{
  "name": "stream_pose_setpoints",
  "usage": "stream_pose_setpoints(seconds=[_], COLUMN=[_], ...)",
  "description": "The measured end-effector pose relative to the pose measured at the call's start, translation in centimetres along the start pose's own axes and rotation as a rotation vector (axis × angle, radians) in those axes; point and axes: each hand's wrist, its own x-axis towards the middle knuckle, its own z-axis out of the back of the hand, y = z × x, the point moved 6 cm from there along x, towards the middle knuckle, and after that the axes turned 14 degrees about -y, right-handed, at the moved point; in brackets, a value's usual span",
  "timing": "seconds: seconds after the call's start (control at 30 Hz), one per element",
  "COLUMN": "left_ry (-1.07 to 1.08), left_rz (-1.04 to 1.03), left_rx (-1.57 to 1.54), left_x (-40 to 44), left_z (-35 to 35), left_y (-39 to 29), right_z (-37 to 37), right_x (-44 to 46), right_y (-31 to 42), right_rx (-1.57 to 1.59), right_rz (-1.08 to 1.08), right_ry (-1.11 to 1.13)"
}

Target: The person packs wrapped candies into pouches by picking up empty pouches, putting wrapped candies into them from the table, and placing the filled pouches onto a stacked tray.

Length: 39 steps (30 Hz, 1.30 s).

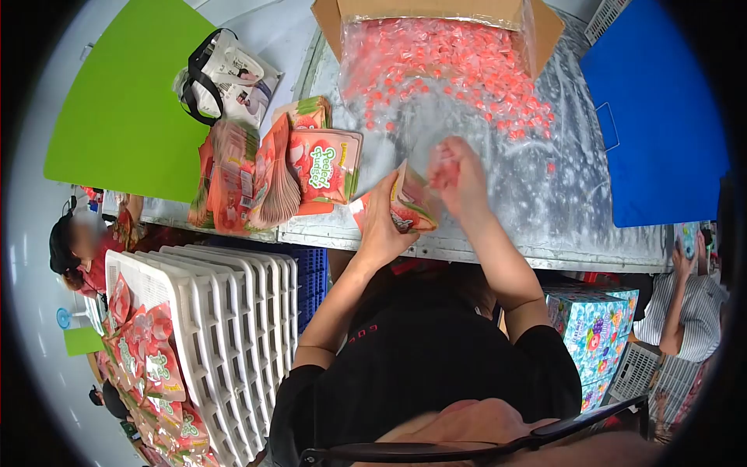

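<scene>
My left hand (380, 227) is wrapped round a red and green printed pouch (414, 204), tilted over the table's near edge with its top toward my right. Beside the pouch's mouth, my right hand (465, 180) is closed, slightly blurred, with pink wrapped candies showing between the fingers. A heap of the same pink candies (447, 58) spills from an opened cardboard box (436, 9) onto the metal table (513, 202). Left of my hands lie flat "Peeled Fudge" pouches (323, 165) in stacks, with fanned bundles of pouches (272, 183) next to them.
Behind the pouches stands a white tote bag (233, 82). Green (124, 101) and blue (654, 117) boards flank the table. Stacked white crates (226, 327) with filled pouches (148, 358) are at lower left, printed cartons (591, 327) at lower right. Other people (689, 311) work on both sides.
</scene>
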Motion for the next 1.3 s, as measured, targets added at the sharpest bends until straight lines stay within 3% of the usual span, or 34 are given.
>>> stream_pose_setpoints(seconds=[0.07, 0.1, 0.17, 0.27, 0.47, 0.57, 0.6, 0.63, 0.67, 0.73, 0.8, 0.83, 0.9, 0.93, 1.0, 1.13, 1.2, 1.23, 1.3], left_ry=[-0.011, -0.008, -0.006, -0.015, -0.004, 0.026, 0.016, 0.007, -0.064, -0.09, -0.133, -0.148, -0.169, -0.165, -0.167, -0.136, -0.128, -0.125, -0.117], left_rz=[-0.009, 0.01, 0.033, 0.042, -0.057, -0.038, 0.03, 0.1, 0.004, 0.093, 0.177, 0.181, 0.178, 0.202, 0.243, 0.347, 0.256, 0.264, 0.327], left_rx=[-0.04, -0.032, -0.023, -0.104, 0.011, -0.025, -0.18, -0.334, -0.34, -0.343, -0.341, -0.397, -0.452, -0.453, -0.469, -0.467, -0.428, -0.427, -0.506], left_x=[0.1, 0.1, -0.2, -0.2, -0.2, -0.5, -0.6, -0.7, -0.7, -1.6, -1.8, -1.7, -1.6, -1.8, -1.9, -2.7, -2.4, -2.6, -2.8], left_z=[0.0, 0.1, 0.2, 0.2, -0.6, -1.5, -1.6, -1.7, -1.2, 0.0, 0.9, 1.3, 1.9, 2.1, 2.6, 2.6, 2.8, 3.0, 3.0], left_y=[-0.3, -0.2, -0.1, -0.3, -1.4, -0.5, 0.0, 0.5, 0.4, 2.2, 2.9, 2.4, 1.9, 1.9, 1.7, 3.6, 2.9, 2.9, 3.1], right_z=[-1.2, -1.1, -1.9, -2.8, -3.6, -4.6, -4.3, -4.4, -4.4, -1.4, 4.6, 6.4, 10.4, 11.4, 13.0, 12.5, 13.4, 13.7, 14.0], right_x=[-0.9, -1.2, -2.3, -3.5, -4.1, -5.0, -4.8, -4.7, -4.4, -0.2, 6.8, 8.3, 11.3, 11.8, 12.4, 9.1, 8.0, 7.3, 5.7], right_y=[0.0, 0.1, 0.4, -0.1, 0.4, 1.0, 1.7, 3.1, 4.4, 7.4, 9.8, 10.9, 12.5, 12.0, 9.3, 5.5, 5.6, 5.6, 6.7], right_rx=[-0.177, -0.177, -0.501, -0.625, -0.666, -0.659, -0.664, -0.78, -0.893, -1.344, -1.628, -1.626, -2.077, -2.074, -2.218, -2.062, -1.37, -1.372, -0.714], right_rz=[0.42, 0.423, 0.604, 0.631, 0.667, 0.606, 0.614, 0.816, 1.017, 1.298, 1.352, 1.361, 1.064, 1.07, 0.996, 0.82, 0.639, 0.63, 0.589], right_ry=[-0.07, -0.067, 0.034, 0.159, 0.124, 0.118, 0.108, 0.122, 0.137, -0.1, -0.399, -0.398, -0.714, -0.711, -0.435, -0.284, -0.228, -0.231, -0.191])
